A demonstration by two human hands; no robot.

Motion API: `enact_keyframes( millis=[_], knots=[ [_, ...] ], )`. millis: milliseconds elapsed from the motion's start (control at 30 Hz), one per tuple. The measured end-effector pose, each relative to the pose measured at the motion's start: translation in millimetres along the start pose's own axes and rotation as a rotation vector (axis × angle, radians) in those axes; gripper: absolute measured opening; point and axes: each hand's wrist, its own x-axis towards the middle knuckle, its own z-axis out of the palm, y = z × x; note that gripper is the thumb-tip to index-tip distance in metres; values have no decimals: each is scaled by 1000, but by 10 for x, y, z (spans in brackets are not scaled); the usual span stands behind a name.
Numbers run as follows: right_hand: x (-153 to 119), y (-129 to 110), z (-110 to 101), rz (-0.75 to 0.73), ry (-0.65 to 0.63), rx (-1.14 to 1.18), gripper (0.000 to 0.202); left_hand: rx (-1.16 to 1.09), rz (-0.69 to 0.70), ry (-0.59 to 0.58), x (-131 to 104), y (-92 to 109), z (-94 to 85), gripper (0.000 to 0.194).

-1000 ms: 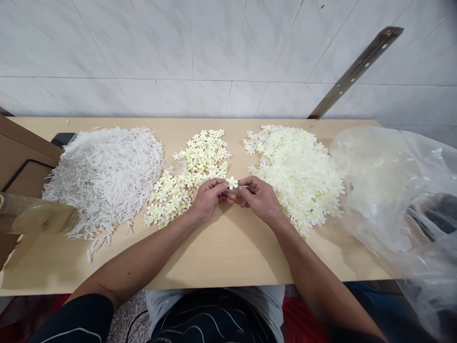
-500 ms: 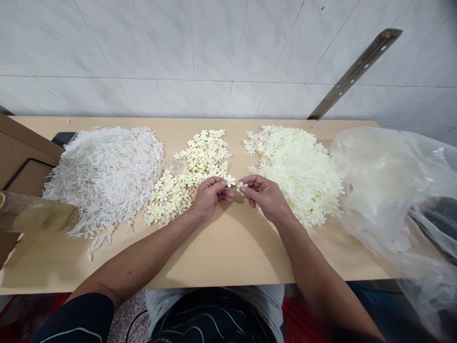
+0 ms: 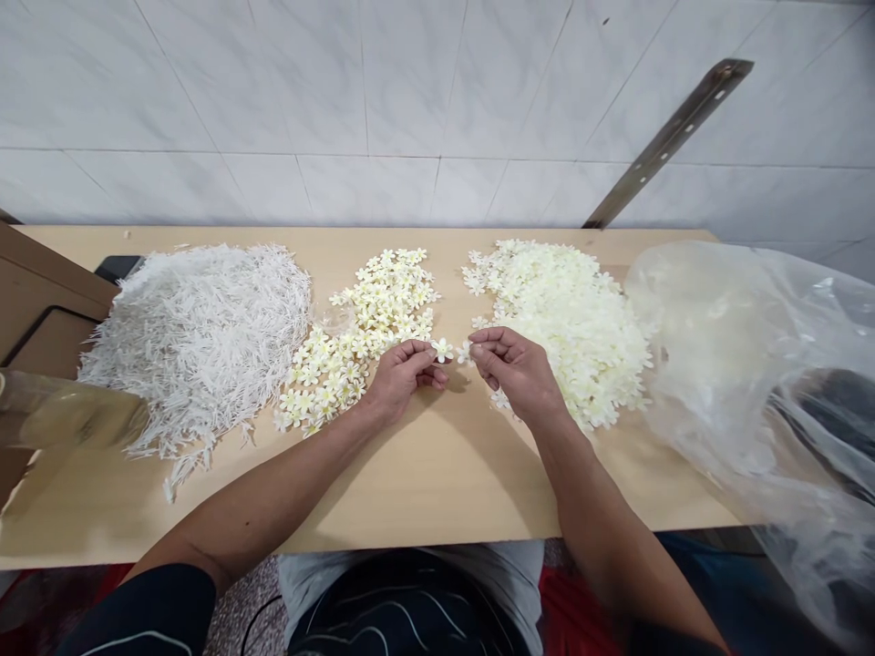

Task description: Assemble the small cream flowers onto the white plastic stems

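Between thumb and fingers of my left hand (image 3: 405,378) is a small white flower with a yellowish centre (image 3: 442,350). My right hand (image 3: 514,366) pinches a second pale flower (image 3: 464,353) just to the right of it, with a narrow gap between the two. A pile of yellow-centred flowers (image 3: 383,305) lies beyond and to the left of my left hand. The larger heap of pale flowers (image 3: 571,314) is behind and to the right of my right hand.
A heap of thin white stems (image 3: 205,337) covers the table's left part. Beside it are a clear yellowish container (image 3: 75,412) and a brown box (image 3: 51,282). At the right lies a clear plastic bag (image 3: 725,337). The tabletop (image 3: 424,492) runs along a tiled wall (image 3: 328,82).
My right hand has moved slightly right and up, with its flower showing more fully. My left hand stays nearly still. The whole view has shifted a little.
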Motion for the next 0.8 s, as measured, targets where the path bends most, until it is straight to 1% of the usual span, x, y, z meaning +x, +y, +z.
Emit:
enact_keyframes(
  millis=[100, 233, 300, 367, 400, 433, 467, 567, 600, 633, 700, 800],
  knots=[
    [15, -31, -98, -82, 184, -252, 27, 59, 8, -16, -5, -27, 0, 30],
    [53, -75, -377, -303, 506, -615, 19, 141, 14, -28, -11, -63, -6, 30],
    [58, -100, -492, -403, 622, -738, 20, 154, 18, -28, -15, -63, -4, 30],
    [45, -119, -514, -475, 693, -793, 23, 160, 20, -27, -20, -54, 3, 30],
    [31, -121, -480, -503, 697, -793, 23, 163, 21, -23, -22, -48, 8, 30],
    [14, -117, -418, -526, 664, -778, 22, 167, 23, -21, -25, -42, 12, 29],
    [-5, -103, -333, -543, 595, -753, 19, 172, 26, -19, -28, -36, 17, 29],
    [-60, -12, -30, -542, 255, -704, 14, 199, 37, -9, -37, -24, 28, 29],
    [-73, 28, 58, -539, 181, -721, 13, 209, 40, -5, -40, -21, 31, 29],
    [-82, 68, 127, -538, 137, -734, 13, 216, 42, 0, -43, -18, 34, 29],
    [-89, 133, 206, -532, 109, -755, 14, 223, 45, 9, -46, -10, 40, 29],
    [-87, 170, 218, -498, 103, -751, 13, 218, 53, 0, -46, 1, 44, 29]
  ],
)
